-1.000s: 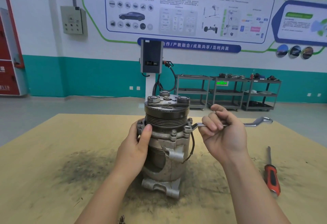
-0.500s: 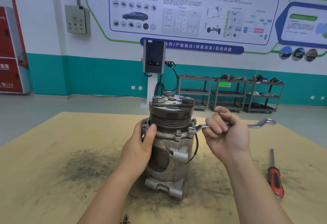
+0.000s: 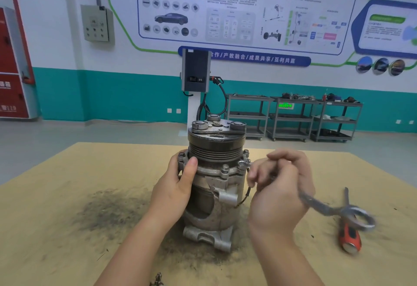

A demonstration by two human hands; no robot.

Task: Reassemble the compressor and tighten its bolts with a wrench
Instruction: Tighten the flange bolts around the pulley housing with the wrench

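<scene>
Since a second ago the wrench (image 3: 325,206) has swung toward the person, its long axis now slanting from the flange bolt (image 3: 244,163) out to the near right. Right hand (image 3: 278,195) fingers clench its shank; left hand (image 3: 176,186) wraps the upright compressor (image 3: 214,184), mid-table. A screwdriver (image 3: 348,233) lies on the stained wooden table (image 3: 67,195) in a workshop with shelving carts (image 3: 293,116)

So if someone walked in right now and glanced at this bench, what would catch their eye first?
Probably the grimy compressor standing upright mid-table on a dark smear of dirt, steadied by the left hand. Next, the right hand gripping a motion-blurred wrench whose near end sits at a flange bolt. An orange-handled screwdriver lies on the table to the right.
</scene>
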